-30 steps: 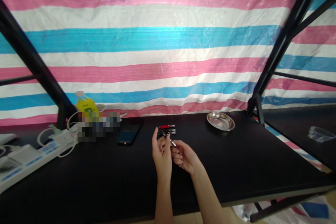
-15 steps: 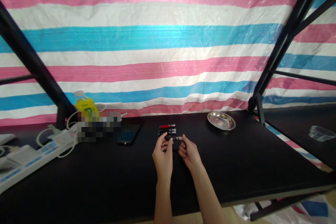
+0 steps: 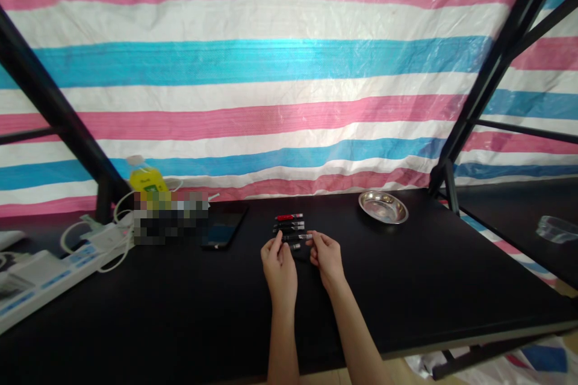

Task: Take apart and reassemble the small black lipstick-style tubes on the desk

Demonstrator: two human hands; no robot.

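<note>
A black pen (image 3: 295,237) with a clear or silvery end lies crosswise between my two hands. My left hand (image 3: 279,264) is closed at its left end, thumb and fingers pinching it. At its right end, the fingertips of my right hand (image 3: 327,257) are pinched together on the pale tip. Just beyond it are a red pen (image 3: 288,217) and dark pens (image 3: 289,227), lying roughly parallel on the table. The end of another pen (image 3: 295,246) shows nearer to me; my left hand covers the rest of it.
On the black table (image 3: 203,313) are a round metal dish (image 3: 383,207) at right and a dark phone or tablet (image 3: 224,227) at left. A white power strip (image 3: 49,280) with cables and a yellow bottle (image 3: 150,183) stand farther left. Black frame posts flank the striped sheet.
The held pen has come level and into line with the others. My left fingers have shifted toward its left end, uncovering more of the pen nearer to me.
</note>
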